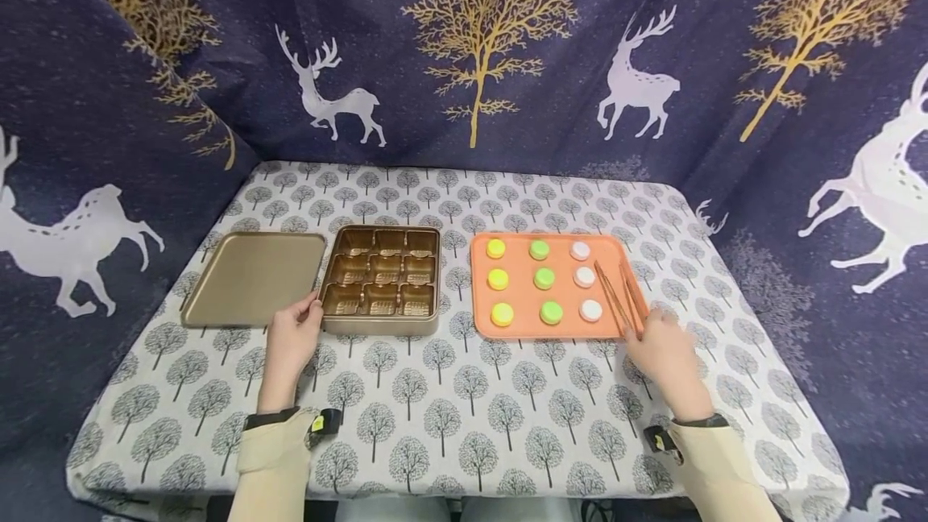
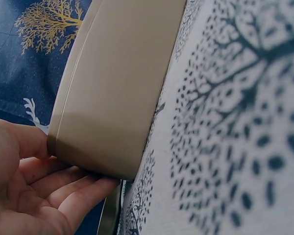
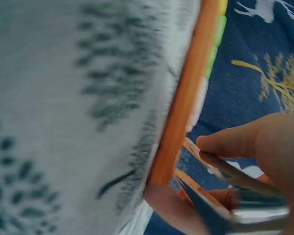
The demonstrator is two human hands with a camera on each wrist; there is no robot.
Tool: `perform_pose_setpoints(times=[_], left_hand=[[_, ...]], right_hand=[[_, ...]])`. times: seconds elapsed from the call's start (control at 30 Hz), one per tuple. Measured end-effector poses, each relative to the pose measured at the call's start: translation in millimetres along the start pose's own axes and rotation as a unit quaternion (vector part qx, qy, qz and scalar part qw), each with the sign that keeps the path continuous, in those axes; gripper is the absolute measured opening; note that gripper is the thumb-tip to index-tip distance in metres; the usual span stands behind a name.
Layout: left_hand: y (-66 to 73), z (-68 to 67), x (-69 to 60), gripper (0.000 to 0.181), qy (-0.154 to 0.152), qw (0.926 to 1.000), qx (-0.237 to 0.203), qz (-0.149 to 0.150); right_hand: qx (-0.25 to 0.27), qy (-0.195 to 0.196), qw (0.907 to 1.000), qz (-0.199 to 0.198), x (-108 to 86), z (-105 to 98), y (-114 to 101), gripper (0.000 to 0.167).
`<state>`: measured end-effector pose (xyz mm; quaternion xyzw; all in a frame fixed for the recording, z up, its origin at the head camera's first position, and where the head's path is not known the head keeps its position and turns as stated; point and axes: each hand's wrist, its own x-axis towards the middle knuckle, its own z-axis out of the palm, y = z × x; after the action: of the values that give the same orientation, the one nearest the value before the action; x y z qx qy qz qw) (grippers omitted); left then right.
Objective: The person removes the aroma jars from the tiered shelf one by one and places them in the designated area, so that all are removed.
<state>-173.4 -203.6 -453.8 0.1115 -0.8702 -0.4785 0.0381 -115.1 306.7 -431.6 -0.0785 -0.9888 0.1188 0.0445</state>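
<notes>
My left hand [image 1: 293, 337] holds the left side of a gold-brown box [image 1: 380, 327] near its front corner. In the left wrist view the thumb lies at the box rim and the fingers [image 2: 83, 191] bear on the outer wall. The box has an insert of several square compartments, all bare. My right hand [image 1: 667, 357] grips metal tongs [image 1: 612, 296] at the right end of an orange tray [image 1: 522, 333]. Thumb and fingers lie on either side of the tongs' spread arms, tips over the tray. Yellow [image 1: 497, 279], green [image 1: 544, 278] and white [image 1: 584, 276] macaron-like rounds stand in columns on it.
A flat gold lid [image 1: 254, 280] lies left of the box. All stands on a table with a tree-print cloth [image 1: 442, 417]. A dark blue curtain [image 1: 435, 103] with deer and gold trees hangs behind and at both sides.
</notes>
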Motion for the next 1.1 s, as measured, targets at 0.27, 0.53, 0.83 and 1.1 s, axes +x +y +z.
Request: perform_pose_setpoints(times=[0.27, 0.53, 0.83, 1.1], left_hand=[[-1.4, 0.1, 2.1, 0.043, -0.002, 1.0000, 0.001, 0.004], [-3.8, 2.6, 4.8, 0.043, 0.001, 1.0000, 0.003, 0.007], [0.4, 0.8, 2.5, 0.039, 0.112, 0.9902, -0.008, 0.083], [66.0, -15.3, 19.9, 0.023, 0.314, 0.8850, -0.052, 0.339]], right_hand=[[-0.017, -0.010, 0.9998, 0.001, -1.1, 6, 1, 0.038], [-0.014, -0.039, 0.9991, -0.006, -4.0, -7, 1, 0.055], [0.032, -0.007, 0.9981, -0.052, -7.2, -31, 6, 0.059], [0.105, 0.261, 0.9498, -0.137, 12.0, -65, -10, 0.035]])
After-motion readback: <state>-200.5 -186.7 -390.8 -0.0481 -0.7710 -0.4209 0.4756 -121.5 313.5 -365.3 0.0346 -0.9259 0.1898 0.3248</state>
